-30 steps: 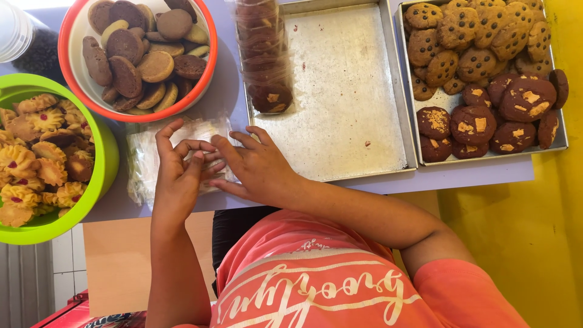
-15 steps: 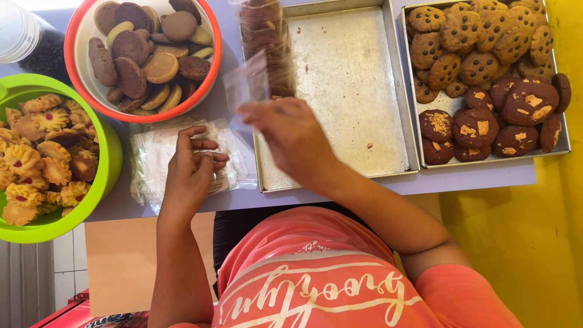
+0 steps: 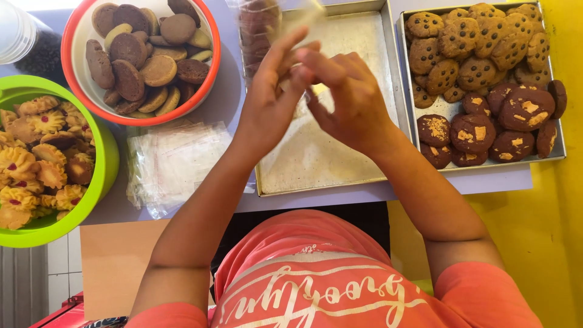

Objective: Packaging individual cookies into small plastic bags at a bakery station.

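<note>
My left hand (image 3: pixel 270 103) and my right hand (image 3: pixel 352 100) meet above an empty metal tray (image 3: pixel 328 164). Together they pinch a small clear plastic bag (image 3: pixel 306 18), which is blurred and sticks up from the fingertips. Just left of the bag, a clear sleeve filled with stacked brown cookies (image 3: pixel 255 30) lies at the tray's far left edge. A pile of flat clear bags (image 3: pixel 176 161) rests on the table under my left forearm.
A red-rimmed bowl (image 3: pixel 68 54) holds round brown and tan cookies. A green bowl (image 3: pixel 106 164) at the left holds flower-shaped cookies. A second metal tray (image 3: pixel 486 171) at the right holds chip cookies and dark cookies. A clear jar (image 3: pixel 24 36) stands far left.
Both hands rose from the pile of clear bags and moved right, over the empty tray, carrying one bag. The left hand joined the right on it.
</note>
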